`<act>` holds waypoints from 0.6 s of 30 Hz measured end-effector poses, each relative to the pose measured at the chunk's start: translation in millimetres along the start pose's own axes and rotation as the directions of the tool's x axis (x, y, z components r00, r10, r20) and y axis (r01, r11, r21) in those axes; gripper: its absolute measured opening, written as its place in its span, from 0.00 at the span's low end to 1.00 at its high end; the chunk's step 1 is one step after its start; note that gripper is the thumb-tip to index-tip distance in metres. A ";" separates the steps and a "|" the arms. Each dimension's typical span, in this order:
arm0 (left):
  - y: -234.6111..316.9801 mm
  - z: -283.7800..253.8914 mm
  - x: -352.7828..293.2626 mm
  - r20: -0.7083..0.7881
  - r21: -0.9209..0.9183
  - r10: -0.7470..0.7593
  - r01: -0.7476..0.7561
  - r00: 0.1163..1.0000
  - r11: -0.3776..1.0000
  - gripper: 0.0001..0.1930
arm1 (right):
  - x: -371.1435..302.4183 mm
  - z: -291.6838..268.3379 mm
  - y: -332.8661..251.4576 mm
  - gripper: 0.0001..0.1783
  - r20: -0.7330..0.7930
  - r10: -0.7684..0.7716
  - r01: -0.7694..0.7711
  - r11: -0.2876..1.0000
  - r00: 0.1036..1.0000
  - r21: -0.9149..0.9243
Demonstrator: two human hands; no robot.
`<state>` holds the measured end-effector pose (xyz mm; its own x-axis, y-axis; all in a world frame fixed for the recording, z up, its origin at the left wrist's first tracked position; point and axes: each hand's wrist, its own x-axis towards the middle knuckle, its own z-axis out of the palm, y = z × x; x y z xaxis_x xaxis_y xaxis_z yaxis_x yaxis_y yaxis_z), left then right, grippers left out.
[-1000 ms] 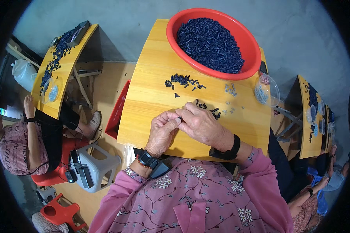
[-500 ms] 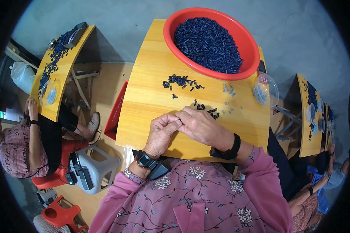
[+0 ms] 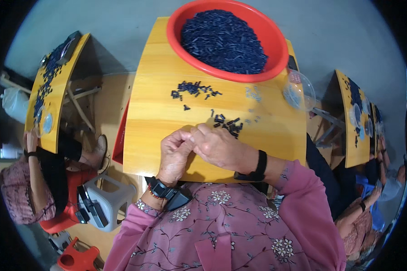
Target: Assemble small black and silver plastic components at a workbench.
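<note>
My left hand (image 3: 175,154) and my right hand (image 3: 218,145) meet above the near part of the yellow wooden table (image 3: 144,131). Thumbs and fingers of both are pinched together, tip to tip. Whatever lies between the fingertips is hidden. Just beyond my right hand is a small group of short black tubular pieces (image 3: 232,124). A looser pile of the same black pieces (image 3: 192,88) lies farther off, with one stray black piece (image 3: 186,107) nearer me. Small clear bits (image 3: 253,93) are scattered to the right of that pile.
A big red basin (image 3: 278,56) heaped with dark pieces (image 3: 224,43) stands at the table's far side. Right of it sits a clear round tub (image 3: 305,92) with small clear bits. People sit at other tables (image 3: 61,92) left and right. A grey stool (image 3: 108,194) stands at left.
The whole view has shifted, so the table and basin sit farther left and slightly higher. My hands stay pinched together over the same part of the table.
</note>
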<state>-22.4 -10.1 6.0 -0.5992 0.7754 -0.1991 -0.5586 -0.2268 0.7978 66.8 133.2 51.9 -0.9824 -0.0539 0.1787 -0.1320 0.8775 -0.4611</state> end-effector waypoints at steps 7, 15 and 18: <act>8.7 6.8 0.2 0.005 -0.129 -0.049 0.050 0.999 0.990 0.03 | -1.2 0.9 -4.8 0.12 -0.088 0.106 -0.090 0.981 0.990 0.173; 30.2 -7.7 -15.2 -0.057 0.009 0.186 -0.186 0.981 0.983 0.04 | -59.1 -19.7 -3.6 0.09 -0.126 0.171 -0.135 0.957 0.977 0.255; 49.6 -27.7 -15.1 -0.180 0.187 0.366 -0.333 0.913 0.924 0.04 | -87.2 -19.3 19.7 0.05 -0.277 0.167 -0.139 0.983 0.946 0.120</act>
<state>-57.0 -49.3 32.9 -0.8546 0.5192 0.0079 -0.2092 -0.3582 0.9099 152.5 164.4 44.0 -0.9150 0.2280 0.3328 -0.0093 0.8127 -0.5826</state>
